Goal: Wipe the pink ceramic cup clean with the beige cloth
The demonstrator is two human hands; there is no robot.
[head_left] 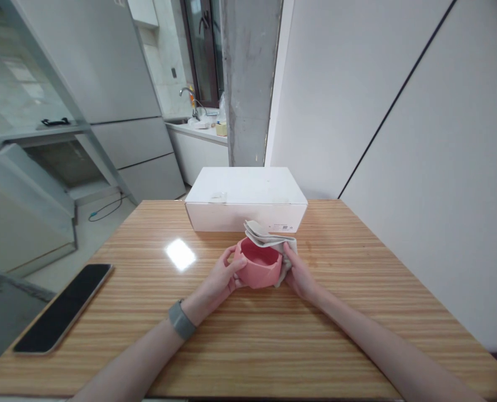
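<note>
Left hand (223, 277) grips the faceted pink ceramic bowl (260, 264) mid-table on the striped wooden table (357, 290); right hand (299, 273) clutches a crumpled beige cloth (269, 239) against the rim, fingers mostly hidden behind it.

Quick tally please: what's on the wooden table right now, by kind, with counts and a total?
Pink bowl, held by the left hand: 1
Beige cloth, pressed to the bowl's rim by the right hand: 1
White box: 1
Black phone: 1
Total on the table: 4
</note>
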